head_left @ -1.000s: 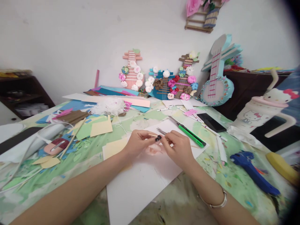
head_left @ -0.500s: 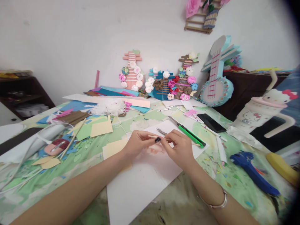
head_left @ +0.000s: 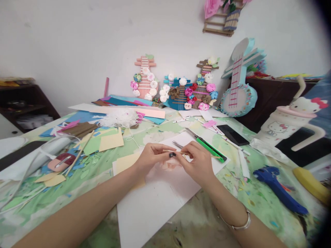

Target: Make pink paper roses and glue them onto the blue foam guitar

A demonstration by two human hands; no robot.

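Left hand [head_left: 152, 158] and right hand [head_left: 196, 160] bring their fingertips together at a small black piece [head_left: 172, 155] over white paper [head_left: 155, 206]; can't tell openness or grip.

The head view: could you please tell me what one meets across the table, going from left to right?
Pink-and-maroon oval device, cream paper sheet, left hand, right hand, black rectangular phone, blue plastic glue gun.

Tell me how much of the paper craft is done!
The flowery pink guitar looks finished. The left hand and right hand have something small, mostly hidden, between them, above pale pink paper. That paper, lying unattached, probably still needs work.
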